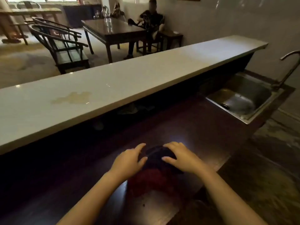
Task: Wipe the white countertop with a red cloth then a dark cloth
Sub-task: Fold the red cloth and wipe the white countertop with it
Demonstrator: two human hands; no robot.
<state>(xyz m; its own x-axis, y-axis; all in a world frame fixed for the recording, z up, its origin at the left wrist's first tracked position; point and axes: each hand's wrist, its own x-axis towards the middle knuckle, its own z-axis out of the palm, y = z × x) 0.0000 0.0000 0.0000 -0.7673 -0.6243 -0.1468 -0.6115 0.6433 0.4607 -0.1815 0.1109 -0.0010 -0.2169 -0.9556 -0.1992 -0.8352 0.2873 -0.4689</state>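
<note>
On the dark wooden desk (pixel 186 127) close to the camera, two cloths lie bunched together: a dark cloth (pixel 158 157) farther from the person and a red cloth (pixel 150 181) just nearer, touching it. Both bare forearms reach forward over them. The left hand (pixel 129 161) rests at the left edge of the dark cloth with fingers spread and loosely curved, gripping nothing firmly. The right hand (pixel 181 157) lies palm down on top of the dark cloth, fingers splayed and pressing on the fabric rather than closed around it. Beyond the hands, a raised white countertop (pixel 146 73) runs across the view from lower left to upper right, with a yellowish stain (pixel 71 98) on its left part, well apart from both cloths. To the right, a steel sink (pixel 240 98) is set into the desk, a curved tap (pixel 289 69) at its far side. Behind the countertop a seated person (pixel 151 21) is at a dark table (pixel 113 28) with wooden chairs (pixel 61 43) nearby.
</note>
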